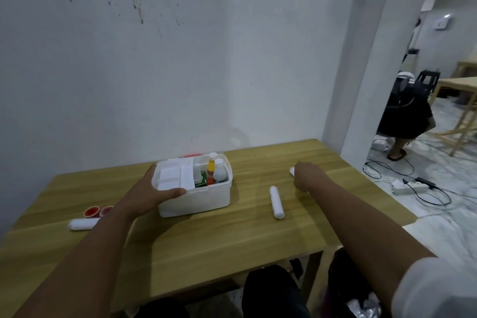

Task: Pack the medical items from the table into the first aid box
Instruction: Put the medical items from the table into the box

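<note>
The white first aid box stands open on the wooden table, holding a yellow bottle, a white-capped dark bottle and a green packet. My left hand grips the box's near-left rim, thumb over the edge. My right hand is closed over a white bandage roll at the table's right side; only the roll's end shows. Another white roll lies between box and right hand. A third roll lies at the left, beside two small red cups.
The table's back edge meets a white wall. Right of the table, the floor carries cables and a power strip. A person in dark clothes stands past the doorway, near wooden tables. My legs show under the table's front edge.
</note>
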Tool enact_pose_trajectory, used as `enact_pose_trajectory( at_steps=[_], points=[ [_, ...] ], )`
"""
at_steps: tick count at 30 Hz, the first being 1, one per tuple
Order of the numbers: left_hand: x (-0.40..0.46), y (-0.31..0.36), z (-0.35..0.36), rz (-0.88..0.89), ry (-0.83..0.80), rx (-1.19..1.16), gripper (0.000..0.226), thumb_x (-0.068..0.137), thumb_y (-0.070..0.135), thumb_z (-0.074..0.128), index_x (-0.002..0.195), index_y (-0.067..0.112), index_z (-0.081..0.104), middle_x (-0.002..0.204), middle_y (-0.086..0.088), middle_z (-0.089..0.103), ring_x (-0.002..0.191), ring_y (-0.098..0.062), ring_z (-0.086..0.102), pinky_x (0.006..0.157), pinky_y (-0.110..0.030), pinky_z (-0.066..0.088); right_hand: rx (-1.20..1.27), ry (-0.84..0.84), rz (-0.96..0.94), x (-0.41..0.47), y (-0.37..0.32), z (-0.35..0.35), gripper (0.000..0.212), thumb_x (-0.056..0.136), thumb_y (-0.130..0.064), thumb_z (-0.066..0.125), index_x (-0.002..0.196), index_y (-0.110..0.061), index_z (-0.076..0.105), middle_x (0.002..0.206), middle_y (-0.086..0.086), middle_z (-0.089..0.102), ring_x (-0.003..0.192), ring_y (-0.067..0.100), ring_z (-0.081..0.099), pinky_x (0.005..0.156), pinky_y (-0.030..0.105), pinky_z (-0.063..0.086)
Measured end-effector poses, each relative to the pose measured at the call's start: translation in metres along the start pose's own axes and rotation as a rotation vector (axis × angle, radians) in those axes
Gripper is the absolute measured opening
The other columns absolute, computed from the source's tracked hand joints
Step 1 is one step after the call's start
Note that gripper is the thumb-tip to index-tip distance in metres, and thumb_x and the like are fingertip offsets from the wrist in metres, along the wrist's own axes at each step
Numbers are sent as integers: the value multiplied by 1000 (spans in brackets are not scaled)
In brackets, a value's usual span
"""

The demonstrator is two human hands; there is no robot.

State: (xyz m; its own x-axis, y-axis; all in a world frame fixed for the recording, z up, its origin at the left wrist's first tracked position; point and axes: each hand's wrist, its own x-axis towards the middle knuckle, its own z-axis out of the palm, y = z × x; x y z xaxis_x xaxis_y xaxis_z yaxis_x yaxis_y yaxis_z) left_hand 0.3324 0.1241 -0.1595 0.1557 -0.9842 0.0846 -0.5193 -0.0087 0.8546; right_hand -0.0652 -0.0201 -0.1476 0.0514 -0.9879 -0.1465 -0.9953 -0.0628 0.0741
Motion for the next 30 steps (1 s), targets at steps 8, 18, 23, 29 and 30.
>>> enact_pose_trajectory(
  at_steps=[8,18,23,29,30],
  points=[
    [0,-2,0,-17,9,27,94,60,59,91,136,49,36,132,11,50,116,-18,51,81,-39,57,73,-302,22,-39,-33,-30,41,94,-14,67,131,3,59,131,16,62,110,31,65,90,40,56],
    [-2,-1,-3,-16,13,43,96,59,60,90,137,46,36,125,15,52,108,-10,53,81,-38,56,-61,-329,-43,-45,-82,-22,18,86,-27,74,80,-11,66,87,3,65,92,25,66,87,34,56],
    [-1,-2,-2,-41,18,38,93,67,51,91,141,44,36,129,12,52,116,-18,52,87,-43,57,148,-125,-72,-46,-84,-23,55,80,-29,78,127,-7,59,111,7,70,97,25,70,76,34,59],
    [-2,-2,-2,-42,12,26,95,64,55,91,141,45,36,128,14,52,117,-18,52,84,-41,58,684,151,-280,-47,-93,-75,69,80,-37,81,133,-12,45,119,9,60,100,25,63,76,38,56],
    [-3,-1,-2,-38,12,27,94,64,54,91,139,45,36,128,14,51,116,-18,52,83,-40,57,753,191,-316,-50,-98,-83,70,81,-39,81,136,-14,45,122,8,60,101,24,61,76,35,53]
  ],
)
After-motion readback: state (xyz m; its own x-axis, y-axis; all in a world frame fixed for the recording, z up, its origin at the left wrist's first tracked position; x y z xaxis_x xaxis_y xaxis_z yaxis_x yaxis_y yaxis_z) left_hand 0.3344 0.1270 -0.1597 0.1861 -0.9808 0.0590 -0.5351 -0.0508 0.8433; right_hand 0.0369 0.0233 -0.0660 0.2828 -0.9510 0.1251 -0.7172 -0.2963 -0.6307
